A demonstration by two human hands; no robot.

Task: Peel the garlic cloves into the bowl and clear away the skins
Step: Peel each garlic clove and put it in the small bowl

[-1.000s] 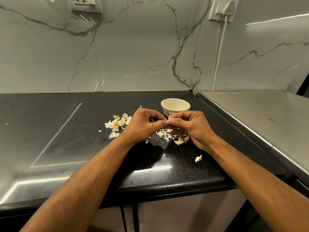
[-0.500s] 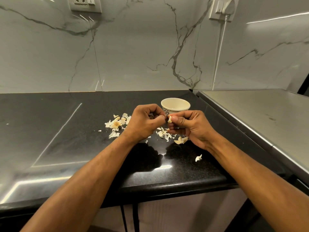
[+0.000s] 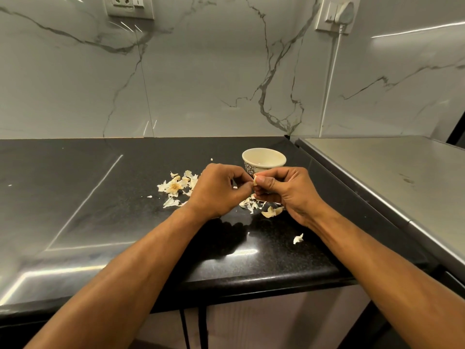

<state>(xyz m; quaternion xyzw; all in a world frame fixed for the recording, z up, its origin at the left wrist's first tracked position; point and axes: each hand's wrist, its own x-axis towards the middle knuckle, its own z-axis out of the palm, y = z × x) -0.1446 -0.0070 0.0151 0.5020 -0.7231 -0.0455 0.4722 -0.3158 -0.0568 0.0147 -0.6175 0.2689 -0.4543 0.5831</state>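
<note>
Clove (image 3: 255, 180) pale, small, pinched between both hands' fingers (image 3: 264, 179).

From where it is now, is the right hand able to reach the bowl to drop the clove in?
Probably yes. The right hand pinches the garlic clove just in front of the bowl, whose open mouth faces up. Nothing stands between them. The left hand also pinches the clove and would need to let go first.

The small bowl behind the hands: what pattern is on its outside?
Small cream bowl: dark geometric lattice on the outside, plain cream inside; head view.
</note>
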